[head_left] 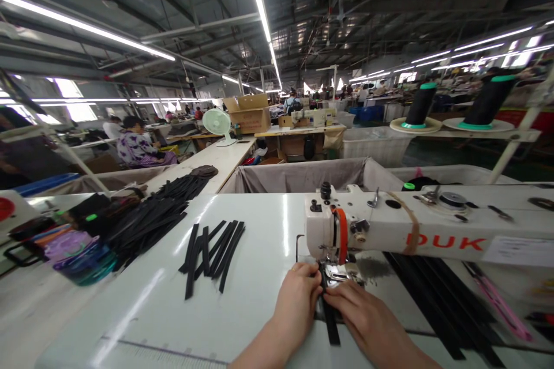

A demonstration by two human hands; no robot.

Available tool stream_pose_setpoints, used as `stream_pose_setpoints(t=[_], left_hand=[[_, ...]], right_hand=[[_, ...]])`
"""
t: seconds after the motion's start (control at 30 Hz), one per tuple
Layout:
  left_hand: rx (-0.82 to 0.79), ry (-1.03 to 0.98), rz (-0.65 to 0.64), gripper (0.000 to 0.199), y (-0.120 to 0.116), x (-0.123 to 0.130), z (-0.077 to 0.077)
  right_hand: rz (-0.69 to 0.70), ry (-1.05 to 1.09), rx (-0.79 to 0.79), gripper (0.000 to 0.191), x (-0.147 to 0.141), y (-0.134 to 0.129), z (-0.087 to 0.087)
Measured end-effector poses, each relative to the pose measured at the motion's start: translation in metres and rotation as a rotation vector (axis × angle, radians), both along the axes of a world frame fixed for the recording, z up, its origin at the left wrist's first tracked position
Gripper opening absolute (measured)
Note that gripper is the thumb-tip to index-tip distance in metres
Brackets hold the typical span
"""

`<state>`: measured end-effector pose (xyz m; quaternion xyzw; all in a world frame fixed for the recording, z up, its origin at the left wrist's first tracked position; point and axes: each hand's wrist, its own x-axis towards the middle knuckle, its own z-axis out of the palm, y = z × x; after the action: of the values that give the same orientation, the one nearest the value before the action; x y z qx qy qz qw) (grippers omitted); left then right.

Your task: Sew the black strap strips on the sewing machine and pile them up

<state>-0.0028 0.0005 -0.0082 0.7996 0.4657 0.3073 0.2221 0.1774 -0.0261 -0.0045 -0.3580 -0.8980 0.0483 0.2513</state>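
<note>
1. Hands: The left hand (298, 305) and right hand (367, 314) are both closed, their fingertips pinching a black strip (331, 323) from either side, directly in front of the presser foot (335, 274).
2. Strip: The strip is narrow, flat and matte. It lies on the white table (142, 305), running from the foot toward the person. The fingers hide its middle section.
3. Hazard: The fingertips are very close to the needle area. Running the sewing machine (389, 228) in this position could cause a needle injury. Uneven hand tension could skew the strip and produce a crooked seam.
4. Nearby: A small group of loose strips (212, 256) lies left of the machine, with a larger heap (147, 225) beyond. More strips (437, 305) lie to the right. Any of these could slide into the feed path if disturbed.
5. Far: Thread cones (489, 101) stand beyond the machine.
</note>
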Motion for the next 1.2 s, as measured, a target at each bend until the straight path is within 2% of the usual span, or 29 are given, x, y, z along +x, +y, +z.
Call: stream_pose_setpoints(t=[0.1, 0.23, 0.53, 0.83, 1.03, 1.2], left_hand=[[-0.011, -0.025, -0.011, 0.020, 0.001, 0.000, 0.000], [-0.006, -0.043, -0.007, 0.021, 0.001, 0.000, 0.002], [0.023, 0.016, -0.015, 0.016, -0.001, 0.000, 0.009], [0.068, 0.028, 0.021, 0.021, -0.003, 0.003, 0.005], [0.148, 0.102, 0.028, 0.022, -0.004, 0.005, 0.004], [0.148, 0.185, 0.036, 0.023, -0.005, 0.008, 0.000]], right_hand=[[0.058, 0.024, -0.091, 0.033, 0.005, -0.004, 0.005], [0.038, 0.046, -0.113, 0.030, 0.007, -0.008, 0.007], [-0.052, -0.023, -0.018, 0.034, 0.004, 0.006, 0.000], [-0.146, -0.082, 0.126, 0.042, 0.002, 0.013, -0.014], [-0.151, -0.056, 0.142, 0.040, 0.002, 0.012, -0.018], [-0.150, -0.042, 0.120, 0.039, 0.002, 0.011, -0.016]])
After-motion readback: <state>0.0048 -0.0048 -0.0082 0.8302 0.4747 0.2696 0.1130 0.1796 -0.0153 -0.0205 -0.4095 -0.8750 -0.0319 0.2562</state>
